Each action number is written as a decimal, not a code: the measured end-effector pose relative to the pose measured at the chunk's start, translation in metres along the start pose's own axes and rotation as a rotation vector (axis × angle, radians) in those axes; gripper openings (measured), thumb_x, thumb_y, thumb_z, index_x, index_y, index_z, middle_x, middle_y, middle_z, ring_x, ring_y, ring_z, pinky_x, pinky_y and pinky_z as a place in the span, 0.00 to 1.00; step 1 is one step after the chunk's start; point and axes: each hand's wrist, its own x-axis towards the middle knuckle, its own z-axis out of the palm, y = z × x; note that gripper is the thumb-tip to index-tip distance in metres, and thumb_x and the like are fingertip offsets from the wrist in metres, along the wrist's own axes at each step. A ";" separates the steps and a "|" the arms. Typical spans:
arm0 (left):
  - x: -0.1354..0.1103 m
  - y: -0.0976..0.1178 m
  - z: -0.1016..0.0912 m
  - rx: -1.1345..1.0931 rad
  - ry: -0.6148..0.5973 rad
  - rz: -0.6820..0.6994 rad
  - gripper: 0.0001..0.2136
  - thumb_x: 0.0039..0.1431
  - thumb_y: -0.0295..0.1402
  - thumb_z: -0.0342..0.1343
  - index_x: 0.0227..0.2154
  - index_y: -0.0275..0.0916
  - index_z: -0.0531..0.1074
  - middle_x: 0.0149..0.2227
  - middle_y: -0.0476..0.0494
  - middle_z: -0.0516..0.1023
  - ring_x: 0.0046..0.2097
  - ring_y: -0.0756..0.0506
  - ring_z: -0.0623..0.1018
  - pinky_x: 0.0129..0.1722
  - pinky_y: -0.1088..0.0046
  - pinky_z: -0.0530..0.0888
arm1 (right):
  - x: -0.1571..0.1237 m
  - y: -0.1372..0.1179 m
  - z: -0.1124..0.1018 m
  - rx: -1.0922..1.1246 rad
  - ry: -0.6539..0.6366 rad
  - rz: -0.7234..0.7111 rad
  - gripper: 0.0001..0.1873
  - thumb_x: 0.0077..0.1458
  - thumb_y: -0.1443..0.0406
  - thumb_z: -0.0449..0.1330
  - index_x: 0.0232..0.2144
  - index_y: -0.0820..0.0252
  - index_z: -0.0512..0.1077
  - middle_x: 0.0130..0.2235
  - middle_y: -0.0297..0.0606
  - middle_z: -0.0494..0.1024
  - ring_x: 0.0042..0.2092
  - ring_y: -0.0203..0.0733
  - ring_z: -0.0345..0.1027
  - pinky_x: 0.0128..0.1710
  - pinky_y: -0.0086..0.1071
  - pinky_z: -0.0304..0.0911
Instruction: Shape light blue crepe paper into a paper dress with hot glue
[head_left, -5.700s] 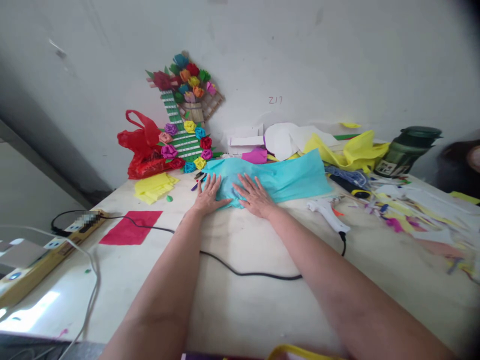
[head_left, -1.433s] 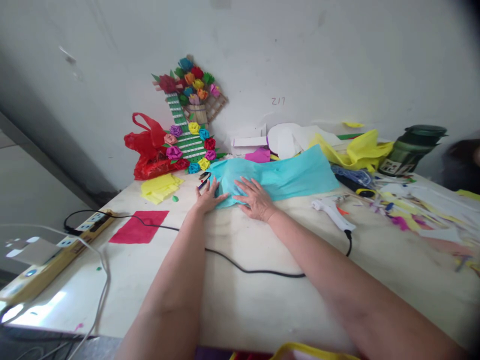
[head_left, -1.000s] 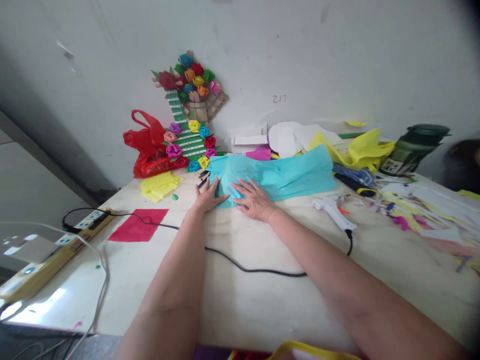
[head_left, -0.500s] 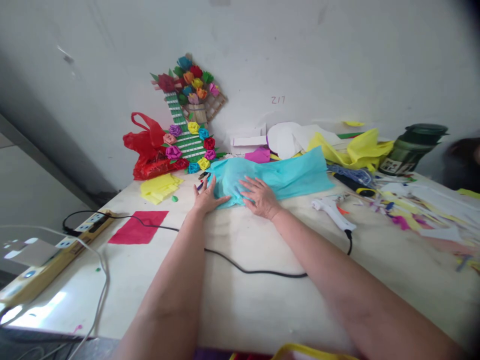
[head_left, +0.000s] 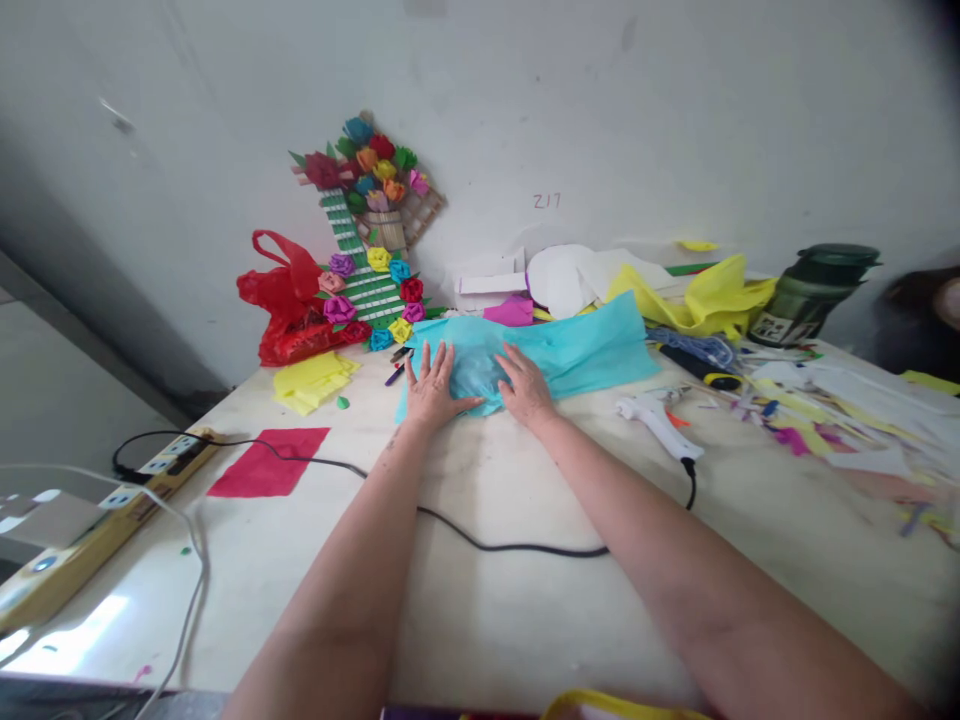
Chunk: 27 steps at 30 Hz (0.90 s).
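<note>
A sheet of turquoise crepe paper (head_left: 592, 350) lies across the table in front of me. Something clear and shiny, perhaps a plastic film or bag (head_left: 474, 372), shows on the paper between my hands; its kind is hard to make out. My left hand (head_left: 433, 392) rests flat on the paper's left part, fingers spread. On the other side of the shiny patch, my right hand (head_left: 525, 388) lies with its fingers apart and touches the paper. A white glue gun (head_left: 660, 422) lies to the right of my right hand, its black cord (head_left: 517, 548) running under my forearms.
Behind stand a paper-flower guitar (head_left: 367, 270) and a red plastic bag (head_left: 289, 300). At left are yellow paper (head_left: 315, 382), a red square (head_left: 270, 462) and a power strip (head_left: 161, 485). At right are a box cutter (head_left: 697, 368), paper scraps (head_left: 817, 420) and a green bottle (head_left: 814, 295).
My left hand has moved right onto the paper, closer to my right hand. The shiny patch between my hands shows more plainly. The view has shifted slightly.
</note>
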 end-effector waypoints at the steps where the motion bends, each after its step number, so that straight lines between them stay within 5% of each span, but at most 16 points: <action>1: 0.000 -0.001 0.002 -0.004 -0.004 0.002 0.46 0.42 0.57 0.49 0.60 0.39 0.39 0.63 0.44 0.42 0.62 0.37 0.34 0.57 0.52 0.31 | 0.000 0.002 0.001 0.012 0.003 0.013 0.25 0.46 0.72 0.51 0.50 0.63 0.63 0.57 0.43 0.58 0.59 0.48 0.46 0.56 0.44 0.49; 9: 0.007 -0.008 0.017 -0.067 -0.086 -0.085 0.50 0.40 0.57 0.51 0.60 0.39 0.33 0.63 0.38 0.34 0.62 0.38 0.37 0.57 0.51 0.35 | 0.002 0.016 0.010 0.167 0.011 0.233 0.28 0.45 0.73 0.49 0.52 0.65 0.60 0.58 0.45 0.56 0.59 0.45 0.48 0.56 0.41 0.49; 15: 0.009 -0.011 0.021 -0.135 -0.147 -0.127 0.52 0.38 0.57 0.53 0.60 0.39 0.30 0.63 0.37 0.31 0.62 0.39 0.37 0.57 0.51 0.36 | 0.001 0.020 0.012 0.174 0.024 0.249 0.29 0.43 0.73 0.50 0.52 0.67 0.61 0.58 0.49 0.56 0.59 0.46 0.48 0.57 0.41 0.48; 22: 0.007 -0.005 0.016 -0.097 -0.104 -0.120 0.49 0.42 0.55 0.51 0.60 0.38 0.31 0.63 0.37 0.31 0.62 0.38 0.35 0.56 0.49 0.38 | 0.000 0.031 0.022 0.234 0.078 0.280 0.31 0.43 0.75 0.49 0.53 0.61 0.60 0.57 0.43 0.59 0.58 0.44 0.49 0.57 0.43 0.46; 27: 0.010 0.004 0.014 -0.052 -0.048 -0.097 0.47 0.44 0.55 0.49 0.60 0.37 0.34 0.63 0.38 0.31 0.62 0.38 0.32 0.56 0.49 0.35 | 0.001 0.029 0.022 0.133 0.002 0.313 0.30 0.44 0.74 0.49 0.53 0.65 0.59 0.57 0.47 0.58 0.59 0.44 0.49 0.57 0.41 0.47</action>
